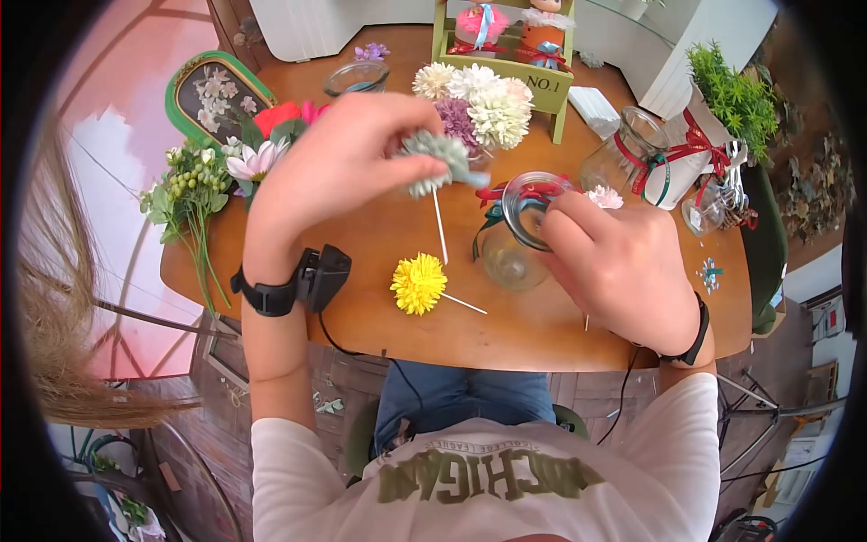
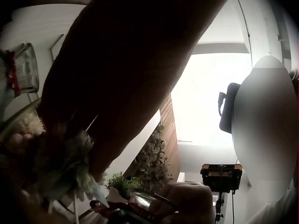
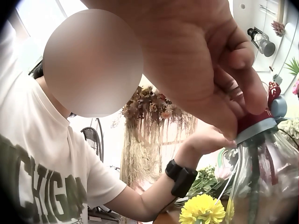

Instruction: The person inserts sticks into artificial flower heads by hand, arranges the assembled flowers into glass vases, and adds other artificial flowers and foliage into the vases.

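My left hand (image 1: 361,154) pinches a pale green pompom flower (image 1: 432,158) above the middle of the table. Its white stick stem points down, and a light blue tip juts out beside the petals. In the left wrist view the hand is dark, with the pale flower (image 2: 70,163) below the fingers. My right hand (image 1: 614,271) grips the rim of a glass jar (image 1: 515,257) with red and green ribbon at its neck. From the right wrist, curled fingers show at the jar's neck. A yellow pompom flower (image 1: 418,284) lies on the table between the hands.
Several cream and purple pompom flowers (image 1: 488,108) stand behind the hands. Left lies a bunch of flowers and berries (image 1: 203,181). A second glass jar (image 1: 632,149), a green plant (image 1: 736,90) and a small pink flower (image 1: 603,196) are right; a green shelf (image 1: 546,86) stands behind.
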`<state>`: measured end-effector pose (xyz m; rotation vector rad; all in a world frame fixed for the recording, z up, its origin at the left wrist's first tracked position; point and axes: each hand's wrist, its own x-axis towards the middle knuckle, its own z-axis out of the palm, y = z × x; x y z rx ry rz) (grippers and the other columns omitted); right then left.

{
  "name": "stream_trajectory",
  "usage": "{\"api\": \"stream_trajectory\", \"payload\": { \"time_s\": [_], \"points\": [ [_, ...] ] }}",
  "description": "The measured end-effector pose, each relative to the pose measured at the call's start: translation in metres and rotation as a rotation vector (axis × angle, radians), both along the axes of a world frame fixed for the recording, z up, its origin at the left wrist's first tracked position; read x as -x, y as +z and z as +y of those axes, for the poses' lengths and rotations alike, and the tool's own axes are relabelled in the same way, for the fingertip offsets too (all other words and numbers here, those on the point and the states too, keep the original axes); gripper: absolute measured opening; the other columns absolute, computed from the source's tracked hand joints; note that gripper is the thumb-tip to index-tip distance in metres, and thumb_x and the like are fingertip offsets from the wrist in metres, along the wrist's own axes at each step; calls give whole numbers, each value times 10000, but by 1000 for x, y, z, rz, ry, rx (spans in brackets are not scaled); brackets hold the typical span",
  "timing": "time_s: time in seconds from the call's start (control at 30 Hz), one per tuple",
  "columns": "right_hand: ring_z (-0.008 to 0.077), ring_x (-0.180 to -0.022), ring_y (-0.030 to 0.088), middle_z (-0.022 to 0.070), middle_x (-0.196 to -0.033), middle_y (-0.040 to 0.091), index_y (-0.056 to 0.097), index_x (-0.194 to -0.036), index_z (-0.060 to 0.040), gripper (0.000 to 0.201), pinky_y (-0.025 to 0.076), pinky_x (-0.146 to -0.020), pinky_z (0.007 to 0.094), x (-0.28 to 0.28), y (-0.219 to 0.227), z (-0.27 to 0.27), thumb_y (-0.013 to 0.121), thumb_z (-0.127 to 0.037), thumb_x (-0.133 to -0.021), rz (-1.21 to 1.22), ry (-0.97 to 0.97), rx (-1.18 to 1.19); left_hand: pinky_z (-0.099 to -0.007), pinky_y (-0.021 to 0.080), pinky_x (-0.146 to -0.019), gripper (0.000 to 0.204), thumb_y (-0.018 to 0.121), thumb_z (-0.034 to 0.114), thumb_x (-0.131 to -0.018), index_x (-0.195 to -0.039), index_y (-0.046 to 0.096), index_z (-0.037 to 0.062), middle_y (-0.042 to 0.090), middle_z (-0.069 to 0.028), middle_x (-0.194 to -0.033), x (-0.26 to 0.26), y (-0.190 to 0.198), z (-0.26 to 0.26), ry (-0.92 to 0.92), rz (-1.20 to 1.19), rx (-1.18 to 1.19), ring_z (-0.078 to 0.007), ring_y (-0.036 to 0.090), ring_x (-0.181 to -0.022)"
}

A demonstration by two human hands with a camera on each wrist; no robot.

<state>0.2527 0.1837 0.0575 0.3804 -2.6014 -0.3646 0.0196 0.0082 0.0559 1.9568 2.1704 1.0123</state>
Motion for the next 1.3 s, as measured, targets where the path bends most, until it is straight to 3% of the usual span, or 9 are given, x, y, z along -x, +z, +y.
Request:
{"api": "stream_trajectory", "payload": {
  "time_s": [0.13,0.37,0.53,0.6,0.7,0.77,0.9,0.97,1.3],
  "points": [
    [241,-548,605,73,-796,549,562,-880,-37,215,464,-457,355,-1,7,6,691,-91,-716,-69,-6,61,-229,473,-612,248,773,68,-847,-1079,697,21,650,1,-863,-20,19,-1,187,19,-314,-53,573,-691],
    [336,-762,657,108,-847,668,685,-935,-62,185,520,-663,426,-4,23,35,761,-171,-807,-220,100,511,-238,467,-622,261,783,58,-830,-1072,700,7,656,2,-880,-49,50,22,96,275,-381,-59,565,-762],
    [173,-662,667,74,-799,690,696,-943,-24,131,522,-619,300,-17,48,68,742,-123,-871,12,-45,712,-215,463,-660,252,777,28,-823,-1057,696,-13,680,8,-911,-56,62,33,130,261,-483,-55,576,-787],
    [165,-655,663,76,-772,689,693,-927,-15,97,521,-605,295,-19,52,83,715,-91,-871,45,-83,691,-210,459,-674,234,766,3,-828,-1052,697,-10,684,17,-924,-65,60,38,141,146,-624,-52,586,-808],
    [215,-696,687,87,-787,703,692,-916,-13,126,536,-640,330,-17,53,89,726,-108,-840,-11,-216,749,-253,482,-691,302,765,-38,-736,-1027,693,-2,685,-32,-925,-75,59,42,52,356,-573,-119,631,-849],
    [170,-702,701,78,-828,700,690,-956,-12,181,527,-598,290,-7,40,100,769,-87,-812,-72,-183,525,-293,495,-718,393,756,-38,-625,-1010,692,11,683,-81,-923,-79,53,45,-38,466,-501,-208,650,-868],
    [308,-819,698,126,-918,721,691,-1043,-47,344,539,-731,416,1,23,98,811,-200,-759,-273,-278,359,-368,492,-783,384,774,32,-629,-1001,687,66,661,-85,-913,-85,48,42,-84,562,-316,-306,625,-867],
    [333,-862,688,135,-927,714,684,-1089,-74,397,530,-754,444,6,20,95,818,-238,-752,-549,-306,344,-384,483,-784,379,781,56,-634,-996,672,73,648,-86,-914,-83,46,43,-102,569,-250,-316,614,-868],
    [379,-769,682,157,-825,689,681,-1069,-51,393,538,-679,461,19,4,65,801,-214,-732,-686,-368,81,-399,486,-798,465,837,169,-720,-1128,640,63,646,-113,-1032,-63,33,47,-307,387,-40,-326,612,-972]
  ]
}}
